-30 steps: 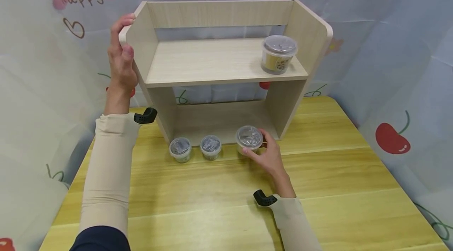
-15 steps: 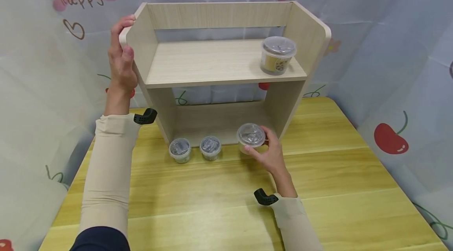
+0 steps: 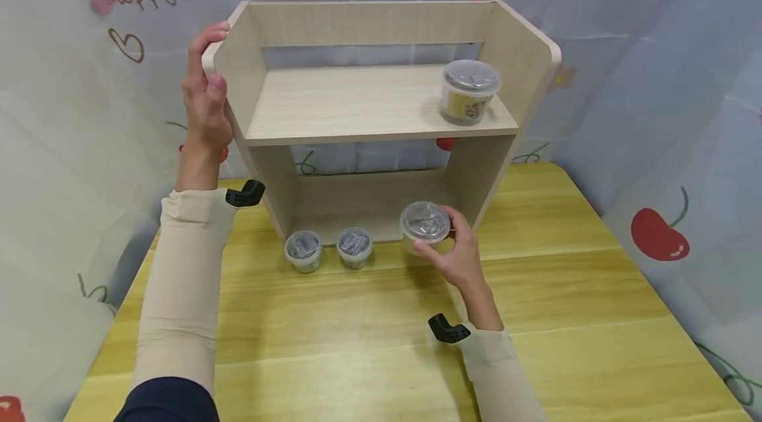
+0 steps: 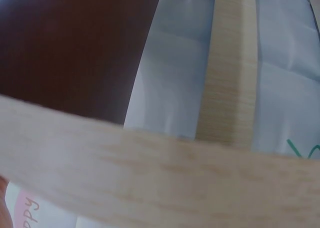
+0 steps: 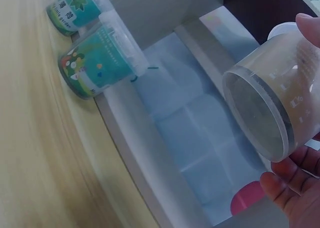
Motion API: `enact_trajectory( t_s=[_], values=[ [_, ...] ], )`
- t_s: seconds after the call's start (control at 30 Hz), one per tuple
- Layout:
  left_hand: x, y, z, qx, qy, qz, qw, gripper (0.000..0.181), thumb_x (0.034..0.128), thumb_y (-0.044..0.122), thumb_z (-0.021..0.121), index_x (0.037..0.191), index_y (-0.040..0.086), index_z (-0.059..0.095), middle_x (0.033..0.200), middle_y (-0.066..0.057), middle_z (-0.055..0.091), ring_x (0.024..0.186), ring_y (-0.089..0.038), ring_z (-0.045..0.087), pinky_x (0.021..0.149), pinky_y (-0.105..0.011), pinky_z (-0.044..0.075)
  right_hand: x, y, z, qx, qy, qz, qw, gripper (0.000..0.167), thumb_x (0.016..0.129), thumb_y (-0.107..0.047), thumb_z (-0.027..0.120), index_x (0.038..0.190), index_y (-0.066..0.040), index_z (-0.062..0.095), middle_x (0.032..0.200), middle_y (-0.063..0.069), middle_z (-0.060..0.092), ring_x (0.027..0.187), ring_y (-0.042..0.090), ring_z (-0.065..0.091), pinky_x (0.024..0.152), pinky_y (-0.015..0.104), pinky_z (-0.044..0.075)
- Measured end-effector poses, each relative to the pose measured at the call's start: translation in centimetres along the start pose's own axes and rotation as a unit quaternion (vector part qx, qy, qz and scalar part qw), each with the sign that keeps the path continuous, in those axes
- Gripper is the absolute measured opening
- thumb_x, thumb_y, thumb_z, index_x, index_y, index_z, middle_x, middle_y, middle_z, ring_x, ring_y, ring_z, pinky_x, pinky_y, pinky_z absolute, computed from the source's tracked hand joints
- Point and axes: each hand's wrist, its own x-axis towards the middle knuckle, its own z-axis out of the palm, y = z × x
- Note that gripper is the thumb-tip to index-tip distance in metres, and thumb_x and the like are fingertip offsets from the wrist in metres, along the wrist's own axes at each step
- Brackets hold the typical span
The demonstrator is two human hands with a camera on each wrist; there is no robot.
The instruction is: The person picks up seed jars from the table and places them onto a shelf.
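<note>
One lidded cup (image 5: 272, 96), gripped round its sides by the right hand (image 3: 458, 255) above the surface (image 3: 333, 342), seems light and smooth, best held below its lid (image 3: 425, 219), while the left hand (image 3: 205, 104) clasps the shelf (image 3: 351, 101).

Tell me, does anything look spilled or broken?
Nothing stands out: the cup in the right hand has its lid on, the two small cups stand upright, and I see no spill on the table.

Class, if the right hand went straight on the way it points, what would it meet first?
Most likely the wooden shelf: the right hand, holding a lidded cup, points toward its lower compartment. Depth leaves unclear which board comes first.
</note>
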Motion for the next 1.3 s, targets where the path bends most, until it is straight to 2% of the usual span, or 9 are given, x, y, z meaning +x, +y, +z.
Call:
enact_trajectory(
  t_s=[0.1,0.23,0.37,0.43,0.57,0.67,1.0,1.3],
  values=[
    [0.2,-0.3,-0.1,0.0,-0.003,0.004,1.0,0.084,0.0791,0.067,0.057,0.126,-0.003,0.049,0.134,-0.014,0.052,0.106,-0.028,0.052,0.083,-0.026,0.045,0.3,-0.2,-0.1,0.012,0.007,-0.009,0.9999,0.075,0.069,-0.022,0.082,0.133,0.002,0.052,0.118,0.014,0.061,0.099,0.021,0.055,0.077,0.021,0.045],
    [0.2,-0.5,-0.2,-0.003,-0.002,0.004,1.0,0.082,0.0793,0.065,0.057,0.126,-0.002,0.05,0.135,-0.013,0.052,0.107,-0.029,0.051,0.084,-0.027,0.045,0.6,-0.6,-0.1,0.02,0.008,-0.016,0.9997,0.075,0.069,-0.019,0.082,0.134,0.002,0.051,0.12,0.016,0.06,0.1,0.021,0.055,0.078,0.018,0.044],
    [0.1,-0.5,-0.4,-0.006,0.0,0.001,1.0,0.082,0.0787,0.065,0.058,0.126,-0.001,0.05,0.135,-0.013,0.052,0.109,-0.029,0.051,0.086,-0.027,0.044,1.0,-1.2,-0.2,0.022,0.013,-0.024,0.9994,0.077,0.068,-0.016,0.08,0.134,0.006,0.05,0.12,0.022,0.059,0.101,0.027,0.055,0.079,0.014,0.041],
    [0.1,-0.4,-0.4,-0.011,0.005,0.0,0.9999,0.083,0.0776,0.066,0.059,0.126,-0.001,0.051,0.136,-0.013,0.052,0.11,-0.029,0.05,0.087,-0.027,0.043,1.3,-1.9,-0.3,0.025,0.018,-0.031,0.9991,0.076,0.067,-0.014,0.079,0.133,0.01,0.049,0.118,0.027,0.058,0.1,0.032,0.055,0.079,0.012,0.04],
    [0.2,-0.3,-0.3,-0.014,0.008,0.001,0.9999,0.084,0.0765,0.067,0.06,0.124,-0.002,0.052,0.135,-0.013,0.052,0.11,-0.029,0.05,0.087,-0.028,0.042,1.6,-4.6,-0.8,0.031,0.023,-0.041,0.9984,0.073,0.067,-0.01,0.076,0.129,0.017,0.048,0.115,0.033,0.057,0.097,0.037,0.055,0.079,0.009,0.039],
    [0.2,-0.3,-0.2,-0.01,0.004,0.005,0.9999,0.083,0.0775,0.066,0.058,0.124,-0.002,0.051,0.135,-0.013,0.052,0.11,-0.029,0.05,0.087,-0.028,0.042,1.7,-6.3,-1.2,0.032,0.025,-0.047,0.9981,0.07,0.067,-0.009,0.075,0.126,0.019,0.048,0.113,0.032,0.057,0.097,0.034,0.056,0.08,0.01,0.041],
    [0.1,0.0,0.0,-0.001,0.001,0.004,1.0,0.083,0.0781,0.065,0.056,0.123,-0.004,0.05,0.134,-0.013,0.052,0.114,-0.028,0.049,0.092,-0.029,0.041,2.4,-7.2,-1.5,0.06,0.042,-0.086,0.9935,0.071,0.068,-0.01,0.073,0.125,0.022,0.047,0.112,0.037,0.056,0.099,0.017,0.054,0.084,0.011,0.043],
    [0.1,0.2,0.1,0.008,-0.004,0.002,1.0,0.085,0.0783,0.067,0.055,0.123,-0.005,0.048,0.134,-0.011,0.052,0.113,-0.026,0.049,0.092,-0.028,0.04,3.0,-8.2,-2.0,0.069,0.057,-0.087,0.9923,0.07,0.068,-0.01,0.073,0.125,0.022,0.047,0.114,0.037,0.056,0.102,0.015,0.054,0.089,0.014,0.043]
  ],
)
